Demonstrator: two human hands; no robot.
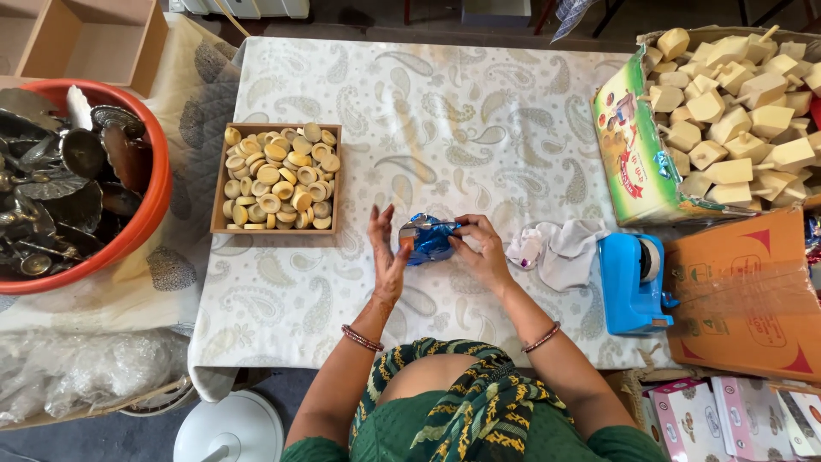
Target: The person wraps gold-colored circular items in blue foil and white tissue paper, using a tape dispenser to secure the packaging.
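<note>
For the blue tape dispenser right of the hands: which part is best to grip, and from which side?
Probably the tape dispenser is best gripped across its long blue body, below the roll, coming from above. It lies flat on the table, the body's straight sides showing. Its left side faces the white cloth and the right hand; its right side is crowded by the cardboard box.
</note>
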